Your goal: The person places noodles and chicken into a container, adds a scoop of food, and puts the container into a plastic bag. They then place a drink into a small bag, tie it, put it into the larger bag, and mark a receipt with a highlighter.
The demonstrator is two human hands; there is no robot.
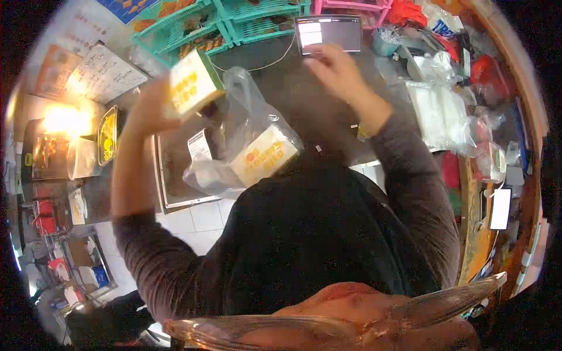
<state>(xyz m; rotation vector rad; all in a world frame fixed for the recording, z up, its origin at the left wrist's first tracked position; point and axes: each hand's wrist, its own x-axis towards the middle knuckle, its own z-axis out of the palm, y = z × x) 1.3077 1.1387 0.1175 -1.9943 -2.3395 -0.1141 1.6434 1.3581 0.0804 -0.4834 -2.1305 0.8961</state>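
My left hand point(157, 110), blurred by motion, grips a white paper box point(190, 86) with yellow printing and a green side, raised over the left part of the dark table. Below it a clear plastic bag point(243, 99) lies open on the table. Inside the bag is a second white box point(266, 155) with orange and yellow printing, and a printed white slip point(199, 146) shows by the bag's left side. My right hand point(338, 73) reaches to the tablet point(342, 36) at the back, fingers extended over the lit left part of its screen, holding nothing.
Teal crates point(263, 26) with packaged goods line the back, beside a pink crate point(351, 6). Stacked clear bags point(436, 114) lie at the right. On the left stand a handwritten sheet point(108, 70) and a glowing lamp point(67, 120). A white-screened phone point(500, 209) is far right.
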